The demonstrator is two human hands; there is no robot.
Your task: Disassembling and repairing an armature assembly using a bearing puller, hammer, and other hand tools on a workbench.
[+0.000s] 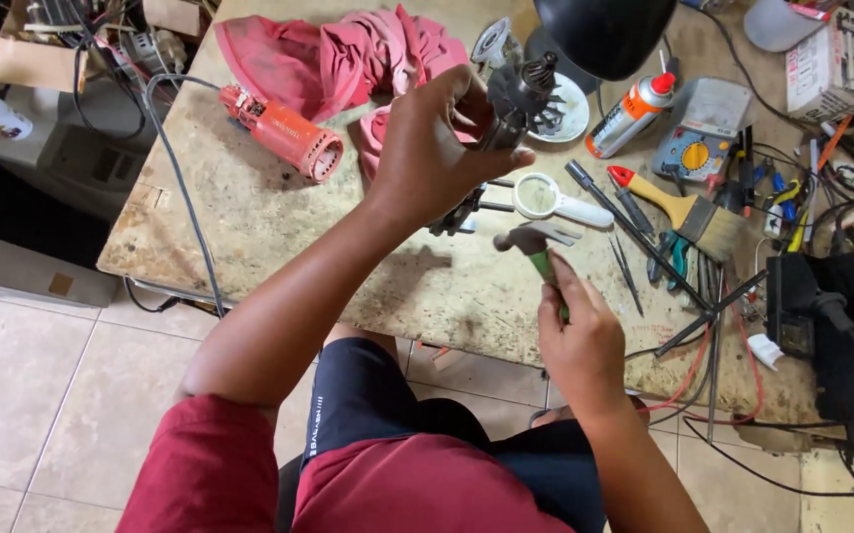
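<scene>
My left hand (pixel 437 148) is raised over the worn workbench (pixel 279 227) and grips a dark motor armature (pixel 522 99) with a fan and a small gear at its top end. My right hand (pixel 577 341) is lower and nearer, closed around the green handle of a small claw hammer (pixel 533 240), whose metal head sits just below the armature. A red power tool housing (pixel 284 133) lies on the bench to the left, its open end facing right.
A pink rag (pixel 348 54) lies behind the housing. A magnifying glass (pixel 555 199), paintbrush (pixel 678 207), spray can (pixel 629 116), multimeter (pixel 698 133), pliers, screwdrivers and cables crowd the right side. A black lamp shade (pixel 604 35) hangs above. Tiled floor is at left.
</scene>
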